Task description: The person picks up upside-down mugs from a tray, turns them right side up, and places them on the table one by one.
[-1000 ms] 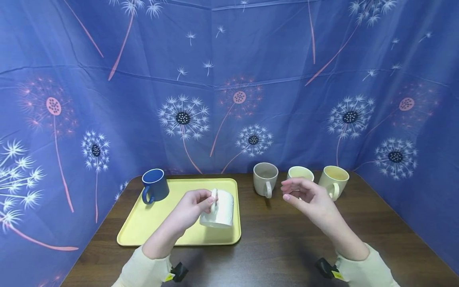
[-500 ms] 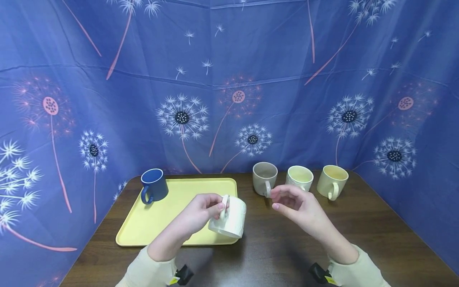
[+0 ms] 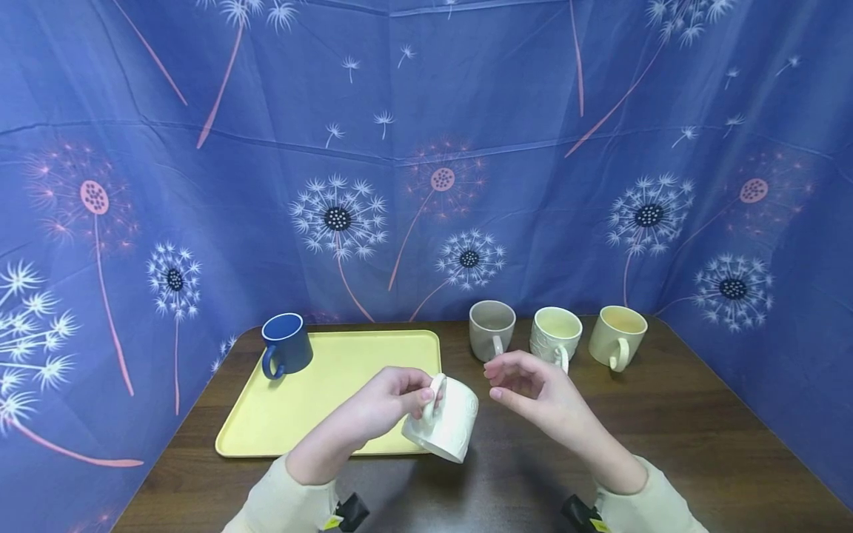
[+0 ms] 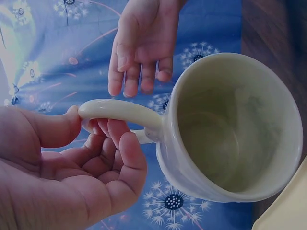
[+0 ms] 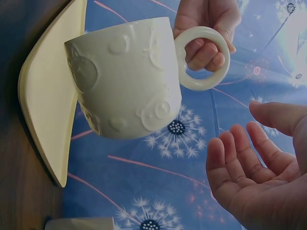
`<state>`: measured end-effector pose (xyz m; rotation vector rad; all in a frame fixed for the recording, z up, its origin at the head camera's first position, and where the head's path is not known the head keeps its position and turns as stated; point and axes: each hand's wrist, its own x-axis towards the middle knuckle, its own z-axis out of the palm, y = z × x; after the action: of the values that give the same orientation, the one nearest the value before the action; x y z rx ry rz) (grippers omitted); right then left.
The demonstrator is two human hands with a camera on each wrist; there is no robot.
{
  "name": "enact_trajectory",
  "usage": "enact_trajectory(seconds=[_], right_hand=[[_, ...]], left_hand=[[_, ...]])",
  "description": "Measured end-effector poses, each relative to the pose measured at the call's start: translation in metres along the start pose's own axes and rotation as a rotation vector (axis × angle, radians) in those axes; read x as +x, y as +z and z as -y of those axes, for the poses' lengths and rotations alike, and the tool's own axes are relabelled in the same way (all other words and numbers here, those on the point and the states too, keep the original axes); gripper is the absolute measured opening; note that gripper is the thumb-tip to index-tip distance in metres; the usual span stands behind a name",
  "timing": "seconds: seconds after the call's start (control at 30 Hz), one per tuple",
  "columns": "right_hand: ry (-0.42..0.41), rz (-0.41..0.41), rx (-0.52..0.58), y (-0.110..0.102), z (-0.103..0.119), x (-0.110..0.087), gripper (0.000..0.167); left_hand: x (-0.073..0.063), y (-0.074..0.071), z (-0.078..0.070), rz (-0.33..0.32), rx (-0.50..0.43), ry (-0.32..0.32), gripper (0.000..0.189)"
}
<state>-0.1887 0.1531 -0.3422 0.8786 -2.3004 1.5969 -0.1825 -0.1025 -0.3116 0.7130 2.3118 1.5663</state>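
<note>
My left hand (image 3: pixel 393 403) pinches the handle of a white mug (image 3: pixel 449 420) between thumb and curled fingers. The mug hangs tilted over the tray's front right corner, its mouth facing down toward the person; the left wrist view looks into its bare inside (image 4: pixel 225 139). Raised animal-like shapes cover its outer wall (image 5: pixel 124 81) in the right wrist view. To the mug's right, my right hand (image 3: pixel 533 389) hovers apart from it with loosely bent fingers (image 5: pixel 254 153) and nothing in the palm.
A yellow tray (image 3: pixel 293 422) lies on the dark wooden table (image 3: pixel 640 437), with a blue mug (image 3: pixel 293 348) at its back left corner. Behind the right hand stand a grey mug (image 3: pixel 485 337), an embossed cream mug (image 3: pixel 549 344) and a pale yellow mug (image 3: pixel 609 344). Blue dandelion-print cloth (image 3: pixel 266 185) hangs behind.
My left hand has carried the white mug rightward and toward the person, tilting it more. My right hand has moved left and closer to that mug, uncovering the embossed cream mug behind.
</note>
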Motion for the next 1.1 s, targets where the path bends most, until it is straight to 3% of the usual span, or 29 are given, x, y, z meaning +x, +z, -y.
enact_trajectory(seconds=[0.23, 0.7, 1.1], right_hand=[[0.000, 0.022, 0.018, 0.008, 0.000, 0.001, 0.025], [-0.081, 0.122, 0.068, 0.020, -0.006, 0.004, 0.023], [-0.167, 0.140, 0.022, 0.025, -0.008, 0.006, 0.015]], left_hand=[[0.002, 0.007, -0.001, 0.041, -0.011, -0.017, 0.017], [0.006, 0.017, -0.005, 0.130, -0.021, 0.004, 0.015], [0.005, 0.021, -0.008, 0.164, -0.022, -0.005, 0.016]])
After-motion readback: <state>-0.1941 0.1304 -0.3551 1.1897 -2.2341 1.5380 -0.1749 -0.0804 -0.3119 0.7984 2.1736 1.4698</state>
